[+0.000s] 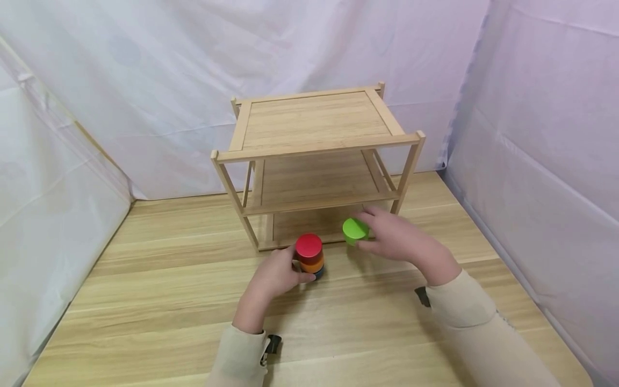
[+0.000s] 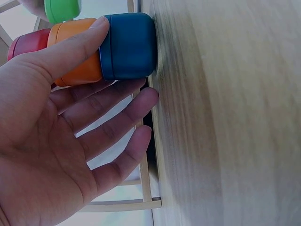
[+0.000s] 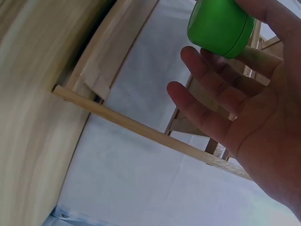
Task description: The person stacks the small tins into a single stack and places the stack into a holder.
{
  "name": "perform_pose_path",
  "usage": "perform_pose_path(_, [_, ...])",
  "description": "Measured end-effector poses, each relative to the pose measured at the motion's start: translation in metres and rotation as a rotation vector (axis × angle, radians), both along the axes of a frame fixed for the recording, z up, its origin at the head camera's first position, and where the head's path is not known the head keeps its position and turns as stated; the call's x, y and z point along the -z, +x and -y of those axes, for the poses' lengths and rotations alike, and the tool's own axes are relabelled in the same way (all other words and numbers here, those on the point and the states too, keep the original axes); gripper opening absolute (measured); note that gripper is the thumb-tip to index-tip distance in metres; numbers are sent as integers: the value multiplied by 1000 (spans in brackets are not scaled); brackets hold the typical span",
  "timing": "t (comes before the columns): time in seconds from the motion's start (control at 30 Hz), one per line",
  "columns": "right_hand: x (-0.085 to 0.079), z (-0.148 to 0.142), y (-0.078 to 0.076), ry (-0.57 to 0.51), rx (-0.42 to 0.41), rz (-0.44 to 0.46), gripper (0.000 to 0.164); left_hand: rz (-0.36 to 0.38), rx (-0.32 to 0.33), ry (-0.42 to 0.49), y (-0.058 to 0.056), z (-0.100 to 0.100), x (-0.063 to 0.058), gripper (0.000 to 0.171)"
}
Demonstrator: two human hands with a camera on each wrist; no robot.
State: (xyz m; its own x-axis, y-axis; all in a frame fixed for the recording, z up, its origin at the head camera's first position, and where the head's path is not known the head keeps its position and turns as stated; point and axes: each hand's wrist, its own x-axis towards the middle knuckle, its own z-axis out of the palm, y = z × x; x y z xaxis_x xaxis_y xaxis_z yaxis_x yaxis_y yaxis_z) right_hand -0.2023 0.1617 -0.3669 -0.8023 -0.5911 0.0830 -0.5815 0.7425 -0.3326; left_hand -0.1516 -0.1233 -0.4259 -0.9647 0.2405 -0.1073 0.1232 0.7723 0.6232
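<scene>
A stack of small round lidded tins stands on the table in front of the shelf: a red tin (image 1: 309,245) on top, an orange tin (image 1: 313,265) in the middle, a dark blue tin (image 2: 131,46) at the bottom. My left hand (image 1: 276,273) holds this stack from its left side, the thumb lying across the orange tin with its tip at the blue one. To the right, my right hand (image 1: 398,236) grips a bright green tin (image 1: 354,230) between thumb and fingers. In the right wrist view the green tin is off the table, and the lower fingers are spread loosely.
A three-tier wooden shelf (image 1: 319,121) stands right behind the tins, its front posts close to both hands. White cloth curtains (image 1: 169,97) hang at the back and sides of the wood-grain table (image 1: 159,301).
</scene>
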Motion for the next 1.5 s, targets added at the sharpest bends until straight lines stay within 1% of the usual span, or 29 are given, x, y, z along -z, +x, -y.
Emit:
perform_pose_path(0.17, [-7,5,1,-19,-4,-2,53,-4,1,2,0,1,0,58])
perform_pose_path(0.5, [-27,25,4,-41,-31,-3,61,1,2,20,0,1,1,57])
perform_pose_path(0.8, [-38,40,9,-40,-48,-8,62,-4,5,13,-1,1,1,56])
perform_pose_path(0.93, [-41,48,11,-46,-71,-1,60,-6,12,0,-1,-1,1,54])
perform_pose_path(1.23, [-41,63,16,-20,-126,-19,59,-11,30,-22,1,-4,-2,52])
perform_pose_path(1.5, [-40,69,23,6,-159,15,58,-15,52,-27,1,-4,-1,53])
